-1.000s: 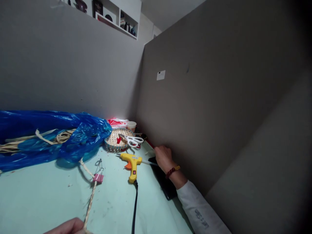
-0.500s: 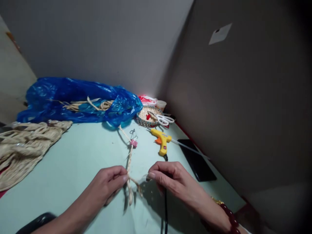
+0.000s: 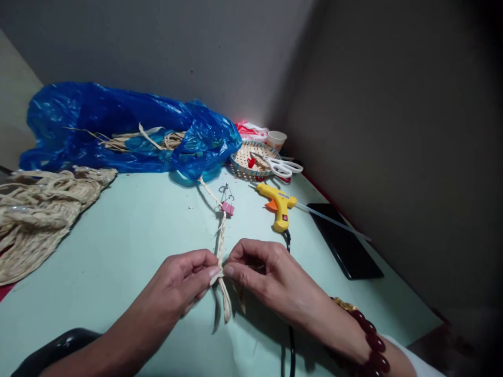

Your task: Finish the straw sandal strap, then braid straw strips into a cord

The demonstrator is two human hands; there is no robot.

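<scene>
A thin braid of pale straw-like fibre (image 3: 222, 238) runs down the table from a pink binder clip (image 3: 227, 208). My left hand (image 3: 188, 280) pinches the braid's lower end between thumb and forefinger. Close against it, my right hand (image 3: 267, 269) is also closed, its thumb and forefinger on a strand at the same spot. Loose strand ends (image 3: 225, 303) hang below the fingers. Above the clip the fibre continues up to a blue plastic bag (image 3: 118, 125).
A yellow glue gun (image 3: 281, 204) with a cord lies to the right, near a black tablet-like slab (image 3: 346, 246). Behind are a woven basket (image 3: 239, 167), white-handled scissors (image 3: 285, 166) and a cup (image 3: 276, 139). Woven straw work (image 3: 43, 220) lies at left; a dark object (image 3: 58, 348) sits lower left.
My right hand has moved left to the braid and now pinches a strand beside my left hand. The camera view has shifted, so things on the table appear higher.
</scene>
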